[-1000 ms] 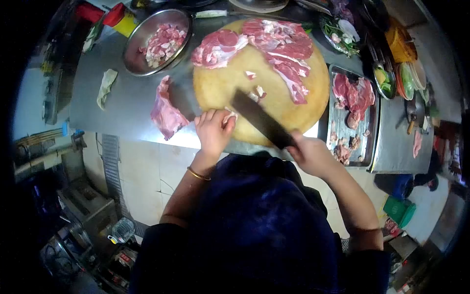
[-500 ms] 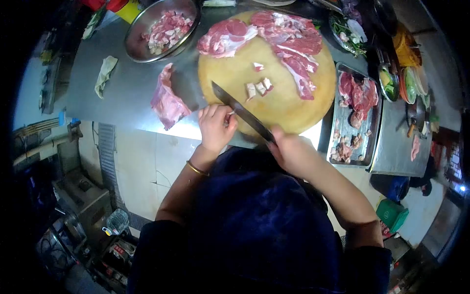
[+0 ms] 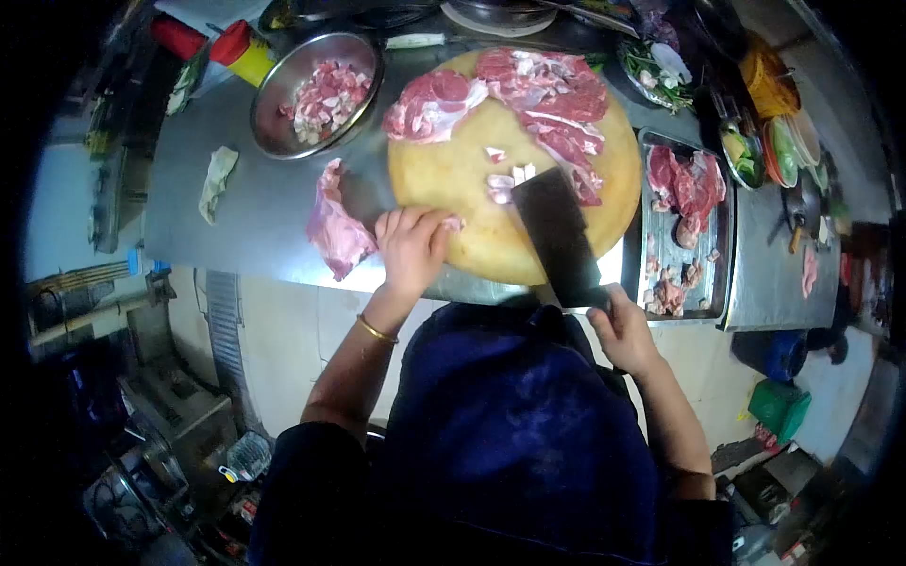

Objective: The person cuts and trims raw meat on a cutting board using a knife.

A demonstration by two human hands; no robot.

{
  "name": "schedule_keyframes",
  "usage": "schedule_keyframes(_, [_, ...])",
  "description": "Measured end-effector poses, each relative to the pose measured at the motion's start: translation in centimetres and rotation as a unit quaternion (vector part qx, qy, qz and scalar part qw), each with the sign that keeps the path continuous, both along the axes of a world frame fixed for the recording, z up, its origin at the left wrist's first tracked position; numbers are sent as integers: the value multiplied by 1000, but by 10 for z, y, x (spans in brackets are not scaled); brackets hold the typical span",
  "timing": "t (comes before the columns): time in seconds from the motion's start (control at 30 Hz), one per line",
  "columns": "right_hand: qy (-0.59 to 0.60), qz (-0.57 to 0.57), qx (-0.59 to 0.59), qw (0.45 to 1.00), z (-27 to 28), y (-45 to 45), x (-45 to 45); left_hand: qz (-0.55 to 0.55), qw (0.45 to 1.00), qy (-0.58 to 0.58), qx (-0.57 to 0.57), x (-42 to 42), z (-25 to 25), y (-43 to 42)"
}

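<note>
My right hand [image 3: 625,330] grips the handle of a cleaver [image 3: 555,231]. The flat of its dark, broad blade faces up, and its tip end lies at several small cut meat pieces [image 3: 501,187]. At the near left edge of the round chopping board [image 3: 472,241], my left hand [image 3: 411,247] is closed, with a small piece of meat [image 3: 453,224] showing at its thumb and fingertips. A long pink slab of meat [image 3: 338,224] lies on the metal counter just left of that hand. Large red cuts of meat [image 3: 547,90] rest on the board's far side.
Chopped meat fills part of a steel bowl [image 3: 267,118] at the back left. Right of the board stands a metal tray [image 3: 687,247] with meat chunks. A pale cloth [image 3: 218,184] lies on the left of the counter [image 3: 274,203]; a plate of greens [image 3: 661,80] sits back right.
The cleaver has swung right, away from my left hand, and turned from edge-on to flat, its end now at the cut pieces. My right hand moved right; the view shifted slightly.
</note>
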State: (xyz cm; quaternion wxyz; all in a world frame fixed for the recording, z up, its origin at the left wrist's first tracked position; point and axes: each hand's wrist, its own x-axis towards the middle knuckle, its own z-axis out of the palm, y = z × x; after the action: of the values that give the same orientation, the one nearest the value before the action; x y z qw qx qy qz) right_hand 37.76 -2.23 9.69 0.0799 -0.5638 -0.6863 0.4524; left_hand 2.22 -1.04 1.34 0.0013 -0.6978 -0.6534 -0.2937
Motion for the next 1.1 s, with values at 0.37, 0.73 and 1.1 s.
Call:
schedule_keyframes(0.37, [104,-331,-43,937,-22,-54,6,-285,954,-28,-95,80,0,107])
schedule_keyframes(0.73, [112,-356,-12,928,-39,-53,1,-71,797,-597,57,-31,31,99])
schedule_keyframes(1.1, [0,-324,39,945,-56,-64,7,-105,988,-61,99,-63,39,182])
